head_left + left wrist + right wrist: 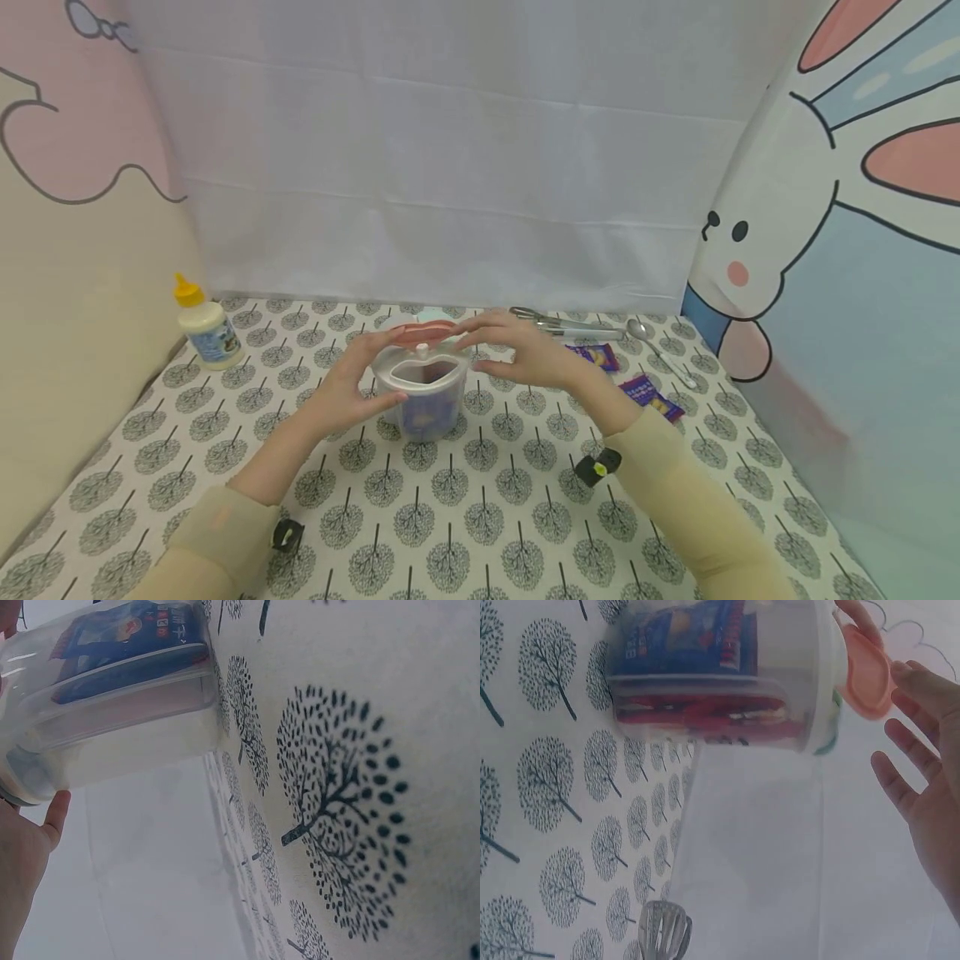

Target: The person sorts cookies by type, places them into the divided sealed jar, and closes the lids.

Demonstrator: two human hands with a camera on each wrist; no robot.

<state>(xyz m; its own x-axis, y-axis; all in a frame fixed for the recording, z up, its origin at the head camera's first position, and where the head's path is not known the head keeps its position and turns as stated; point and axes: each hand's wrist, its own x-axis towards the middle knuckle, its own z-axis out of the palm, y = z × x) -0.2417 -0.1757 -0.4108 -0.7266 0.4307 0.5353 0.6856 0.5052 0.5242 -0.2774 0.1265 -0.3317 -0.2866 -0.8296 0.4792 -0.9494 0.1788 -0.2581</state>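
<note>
A clear plastic storage container [427, 408] stands upright on the table, with blue and red packets [697, 637] showing through its wall. Its salmon-pink flip lid [866, 671] is raised at the top, behind an uncovered opening with a pale rim. Around the left side of the container, my left hand [352, 379] holds it near the top, thumb at the front and fingers toward the back. My right hand [517, 350] is at the top right, fingers loosely bent, with fingertips right by the pink lid and nothing gripped.
Two purple snack packets [651, 397] lie to the right, near a spoon [663, 356] and metal tongs [581, 332] at the back. A yellow-capped white bottle [210, 327] stands at the back left. Printed cloth walls [450, 167] border the table's back and sides.
</note>
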